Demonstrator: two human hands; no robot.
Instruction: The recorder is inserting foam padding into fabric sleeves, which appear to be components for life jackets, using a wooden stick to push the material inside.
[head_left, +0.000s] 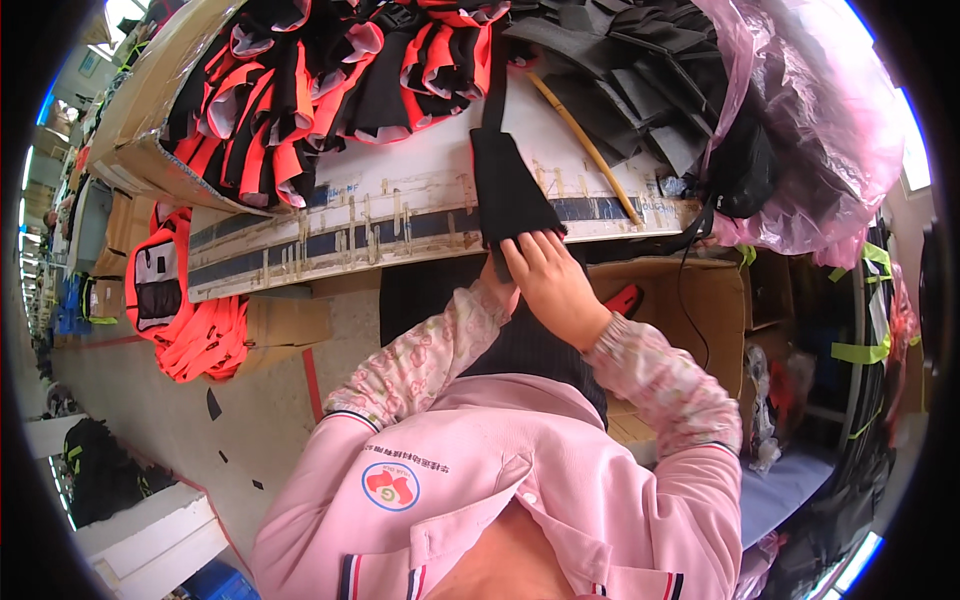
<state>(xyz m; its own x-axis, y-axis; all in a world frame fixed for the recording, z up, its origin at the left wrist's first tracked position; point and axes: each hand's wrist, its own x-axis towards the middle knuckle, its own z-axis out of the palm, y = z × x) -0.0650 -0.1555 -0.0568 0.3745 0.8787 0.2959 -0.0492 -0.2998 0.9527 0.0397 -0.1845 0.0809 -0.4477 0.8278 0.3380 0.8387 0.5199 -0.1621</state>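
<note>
While the tapered black fabric panel (pixel 508 185) lies at the front edge of the worktable (pixel 430 170), our right hand (pixel 555 280) covers its lower end — fingers extended and close together, thumb hidden. Our left hand (pixel 497 287) sits partly beneath; we cannot tell whether its fingers pinch. We judge this an edge-handling step; the next move calls for even control of both corners. Beyond, we note orange-and-black pieces (pixel 290 110) in a carton (pixel 140 150); dark sheets (pixel 610 70) and a yellow stick (pixel 585 145) limit space rightward.
</note>
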